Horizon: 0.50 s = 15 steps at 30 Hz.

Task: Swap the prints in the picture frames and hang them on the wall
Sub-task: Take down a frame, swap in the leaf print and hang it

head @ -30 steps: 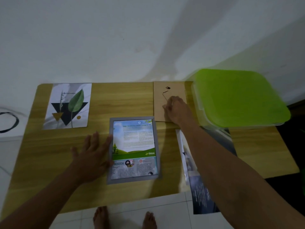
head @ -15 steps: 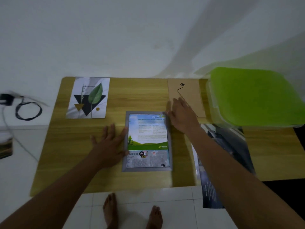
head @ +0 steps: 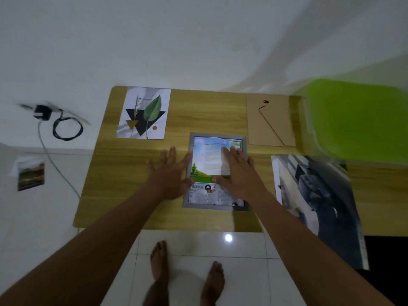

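Right grip spread flat on the print, thumb low, holding nothing; paper buckles under it, top edge just past the fingertips curled clear of the frame. Left grip flat too, wide, on the worktop, touching the frame's left rail. Print looks thin, floppy, crease-prone: I'd take that raised top edge, peel slowly, frame pinned

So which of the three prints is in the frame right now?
The blue-and-green flyer, lying in the grey frame under the right hand. The leaf print and the dark print lie loose, outside any frame.
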{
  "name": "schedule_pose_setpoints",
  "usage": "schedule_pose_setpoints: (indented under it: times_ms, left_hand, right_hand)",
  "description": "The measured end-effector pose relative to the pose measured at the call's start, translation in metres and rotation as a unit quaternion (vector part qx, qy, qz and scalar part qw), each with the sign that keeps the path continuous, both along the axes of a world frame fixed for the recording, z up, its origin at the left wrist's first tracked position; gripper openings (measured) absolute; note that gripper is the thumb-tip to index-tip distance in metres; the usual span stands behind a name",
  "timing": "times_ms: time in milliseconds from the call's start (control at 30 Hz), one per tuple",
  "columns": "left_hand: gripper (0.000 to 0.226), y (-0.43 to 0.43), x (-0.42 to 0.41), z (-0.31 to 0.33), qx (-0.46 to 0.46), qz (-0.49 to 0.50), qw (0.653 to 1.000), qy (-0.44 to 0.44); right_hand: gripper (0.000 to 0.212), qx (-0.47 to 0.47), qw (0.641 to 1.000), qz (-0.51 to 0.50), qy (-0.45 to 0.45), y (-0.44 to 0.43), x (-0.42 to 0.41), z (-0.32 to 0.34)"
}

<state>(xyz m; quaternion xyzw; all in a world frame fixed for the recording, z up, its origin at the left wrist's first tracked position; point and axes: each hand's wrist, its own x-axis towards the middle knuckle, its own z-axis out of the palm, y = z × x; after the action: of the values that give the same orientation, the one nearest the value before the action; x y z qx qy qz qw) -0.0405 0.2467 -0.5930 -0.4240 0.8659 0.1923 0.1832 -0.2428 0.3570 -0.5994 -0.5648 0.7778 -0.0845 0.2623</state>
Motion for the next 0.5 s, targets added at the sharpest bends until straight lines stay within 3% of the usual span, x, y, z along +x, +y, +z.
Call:
schedule_pose_setpoints:
  times_ms: [233, 500]
  left_hand:
    - [0.095, 0.015, -0.013, -0.004, -0.051, 0.019, 0.998, 0.044]
    - [0.079, 0.017, -0.021, -0.002, -0.043, 0.035, 0.994, 0.092]
  right_hand:
    - [0.078, -0.06, 0.997, -0.034, -0.04, 0.005, 0.009, -0.003]
    - [0.058, -0.087, 0.99, -0.074, -0.077, 0.005, 0.01, 0.0]
